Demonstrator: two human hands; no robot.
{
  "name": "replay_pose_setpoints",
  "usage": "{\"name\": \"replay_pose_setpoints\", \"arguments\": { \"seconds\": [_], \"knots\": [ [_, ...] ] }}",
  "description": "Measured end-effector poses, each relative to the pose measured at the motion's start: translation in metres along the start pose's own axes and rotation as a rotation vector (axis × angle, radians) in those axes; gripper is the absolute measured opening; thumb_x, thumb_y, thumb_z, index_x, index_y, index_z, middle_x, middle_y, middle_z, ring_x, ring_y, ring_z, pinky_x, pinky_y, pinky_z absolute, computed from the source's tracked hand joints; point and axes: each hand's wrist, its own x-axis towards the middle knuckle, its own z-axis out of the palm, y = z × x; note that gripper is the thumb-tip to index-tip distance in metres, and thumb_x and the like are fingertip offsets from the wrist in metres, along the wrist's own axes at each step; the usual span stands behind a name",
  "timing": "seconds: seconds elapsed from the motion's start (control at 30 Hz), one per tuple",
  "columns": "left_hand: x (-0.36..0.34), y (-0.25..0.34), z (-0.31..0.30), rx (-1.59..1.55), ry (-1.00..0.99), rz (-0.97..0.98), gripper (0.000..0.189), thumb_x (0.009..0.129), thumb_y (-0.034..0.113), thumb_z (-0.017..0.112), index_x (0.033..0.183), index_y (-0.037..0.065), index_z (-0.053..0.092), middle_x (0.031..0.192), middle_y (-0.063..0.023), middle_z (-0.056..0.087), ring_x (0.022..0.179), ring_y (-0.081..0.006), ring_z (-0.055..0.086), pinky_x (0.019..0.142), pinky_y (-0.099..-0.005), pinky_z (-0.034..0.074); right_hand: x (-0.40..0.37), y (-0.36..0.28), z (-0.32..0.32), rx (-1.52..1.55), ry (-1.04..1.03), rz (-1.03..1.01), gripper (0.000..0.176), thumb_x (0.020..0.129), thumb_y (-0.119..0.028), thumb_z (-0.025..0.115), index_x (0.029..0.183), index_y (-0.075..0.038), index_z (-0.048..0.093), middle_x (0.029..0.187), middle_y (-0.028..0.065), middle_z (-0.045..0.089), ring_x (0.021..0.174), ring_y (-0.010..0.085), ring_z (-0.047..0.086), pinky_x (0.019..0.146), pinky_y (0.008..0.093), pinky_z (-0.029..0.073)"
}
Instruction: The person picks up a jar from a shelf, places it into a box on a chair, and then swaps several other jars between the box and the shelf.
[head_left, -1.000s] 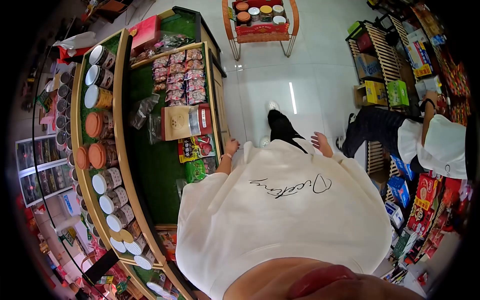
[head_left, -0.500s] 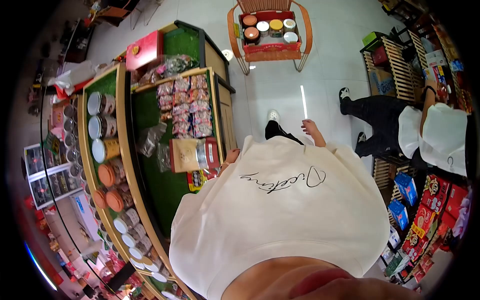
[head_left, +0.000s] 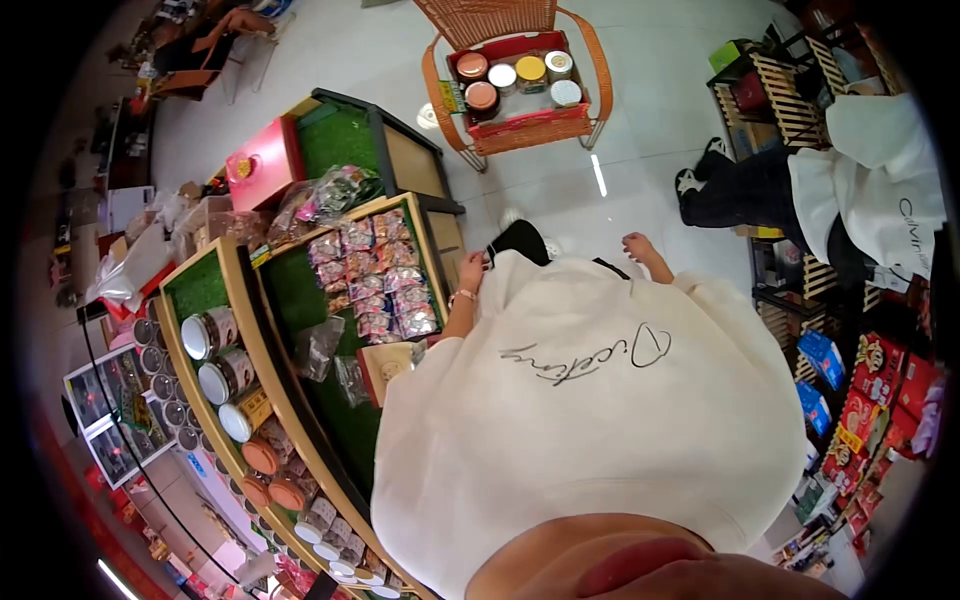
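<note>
My left hand (head_left: 472, 271), with a bracelet at the wrist, hangs beside the edge of the wooden display stand (head_left: 433, 262). Its fingers look loosely bent, with nothing seen in them. Rows of small wrapped packets (head_left: 370, 268) lie on the stand's green lining close by. A brown and cream pouch (head_left: 388, 365) is partly covered by my sleeve. My right hand (head_left: 638, 248) is held out over the floor, fingers apart and holding nothing. Ahead stands a wicker chair (head_left: 602, 75) bearing a red box (head_left: 530, 128) with several lidded jars (head_left: 502, 77).
Jars with white and orange lids (head_left: 228, 373) line the stand's left shelf. A red gift box (head_left: 262, 166) sits at its far end. On the right, a person in a white top (head_left: 880, 190) stands by slatted shelves (head_left: 785, 95). Red packages (head_left: 868, 390) are stacked nearer me.
My view has shifted forward and turned, so the chair appears lower and farther left. My left hand has swung forward into fuller view. The other person's reaching arm no longer shows.
</note>
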Motion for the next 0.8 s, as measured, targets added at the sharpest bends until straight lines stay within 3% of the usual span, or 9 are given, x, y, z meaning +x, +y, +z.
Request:
{"name": "replay_pose_setpoints", "arguments": {
  "seconds": [0.13,0.2,0.27,0.37,0.43,0.53,0.57,0.67,0.8],
  "knots": [
    [0.036,-0.057,-0.03,0.743,-0.093,0.244,0.03,0.084,0.027,0.048,0.101,0.011,0.067,0.106,-0.019,0.062,0.095,-0.0342,0.06,0.082,-0.0393,0.046,0.076,0.056,0.009,0.156,0.007,-0.246,0.034,0.081,-0.029,0.056,0.107,-0.008,0.059,0.087,0.0083,0.064,0.069,0.0212,0.059,0.061,0.0389,0.047],
    [0.041,-0.037,-0.034,1.014,-0.127,0.292,0.034,0.083,0.029,0.049,0.106,0.009,0.064,0.101,-0.0187,0.063,0.094,-0.0339,0.061,0.081,-0.0376,0.047,0.034,-0.001,0.001,0.142,0.055,0.054,0.033,0.081,-0.027,0.057,0.105,-0.005,0.061,0.087,0.0087,0.065,0.071,0.0226,0.06,0.063,0.0399,0.048],
    [0.089,-0.052,-0.054,0.899,-0.244,0.213,0.036,0.083,0.028,0.05,0.108,0.007,0.063,0.093,-0.016,0.066,0.084,-0.0289,0.063,0.071,-0.0376,0.049,0.054,-0.002,-0.002,0.109,0.025,0.025,0.032,0.08,-0.026,0.058,0.103,-0.004,0.061,0.087,0.0097,0.065,0.071,0.0235,0.061,0.061,0.0381,0.048],
    [0.108,0.03,-0.03,0.296,-0.043,-0.359,0.033,0.082,0.028,0.052,0.099,0.005,0.066,0.085,-0.0133,0.066,0.072,-0.0218,0.061,0.062,-0.036,0.048,0.105,-0.003,-0.016,0.065,-0.035,-0.025,0.035,0.081,-0.03,0.056,0.105,-0.005,0.061,0.084,0.0113,0.065,0.068,0.0239,0.059,0.057,0.0393,0.048],
    [0.161,0.057,-0.031,0.477,-0.174,-0.116,0.031,0.082,0.029,0.051,0.094,0.006,0.068,0.08,-0.0107,0.066,0.067,-0.0188,0.059,0.058,-0.0339,0.046,0.108,-0.057,-0.034,0.051,-0.016,0.044,0.034,0.081,-0.03,0.055,0.104,-0.005,0.06,0.083,0.0109,0.065,0.066,0.0226,0.059,0.056,0.039,0.048],
    [0.222,0.132,0.015,0.334,-0.138,-0.268,0.024,0.085,0.023,0.052,0.089,0.003,0.065,0.067,-0.0069,0.06,0.054,-0.0149,0.054,0.048,-0.0286,0.042,0.129,-0.124,-0.058,0.034,0.002,0.04,0.03,0.082,-0.032,0.053,0.102,-0.01,0.059,0.083,0.0071,0.065,0.066,0.0164,0.059,0.055,0.0369,0.049],
    [0.251,0.151,0.034,0.454,-0.198,-0.162,0.025,0.085,0.024,0.053,0.09,0.003,0.065,0.067,-0.0089,0.06,0.056,-0.0165,0.055,0.05,-0.0313,0.044,0.181,-0.104,-0.05,-0.147,0.062,-0.115,0.031,0.08,-0.032,0.055,0.102,-0.01,0.059,0.086,0.0096,0.065,0.073,0.0225,0.062,0.063,0.0385,0.051],
    [0.289,0.267,0.096,0.686,-0.297,0.289,0.028,0.083,0.027,0.054,0.092,0.003,0.064,0.073,-0.0154,0.061,0.067,-0.0242,0.061,0.062,-0.0379,0.048,0.194,-0.247,-0.067,-0.549,-0.075,-0.141,0.038,0.077,-0.03,0.061,0.108,-0.009,0.058,0.103,0.018,0.062,0.097,0.0327,0.059,0.086,0.0371,0.046],
    [0.34,0.346,0.172,0.989,-0.263,0.265,0.042,0.075,0.032,0.063,0.107,0.006,0.058,0.098,-0.0152,0.064,0.093,-0.029,0.06,0.082,-0.0396,0.047,0.241,-0.377,-0.066,-0.309,0.039,-0.33,0.036,0.08,-0.031,0.051,0.105,-0.006,0.058,0.098,0.0212,0.062,0.096,0.0369,0.057,0.085,0.0414,0.045]
  ]
}}
